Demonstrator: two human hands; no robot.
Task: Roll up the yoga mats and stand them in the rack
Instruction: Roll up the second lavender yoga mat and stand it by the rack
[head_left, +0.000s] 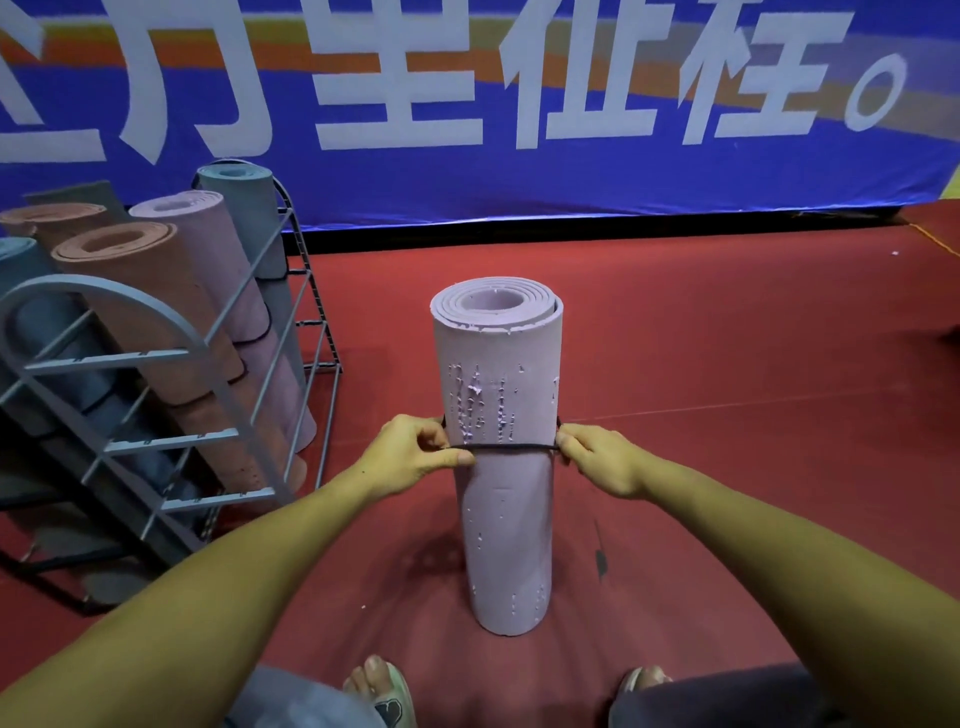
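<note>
A rolled lilac yoga mat (501, 395) stands upright on the red floor in front of me, its surface pitted and flaking. A thin black elastic band (511, 447) runs around its middle. My left hand (413, 456) pinches the band at the mat's left side, and my right hand (605, 457) pinches it at the right side. To the left stands a grey metal rack (171, 441) holding several rolled mats that lean back in it: orange (150, 291), lilac (218, 260) and grey-blue (249, 208).
A blue banner with large white characters (519, 104) hangs along the wall behind. Red floor matting (727, 364) spreads around the mat. My feet in sandals (384, 691) are at the bottom edge, close to the mat's base.
</note>
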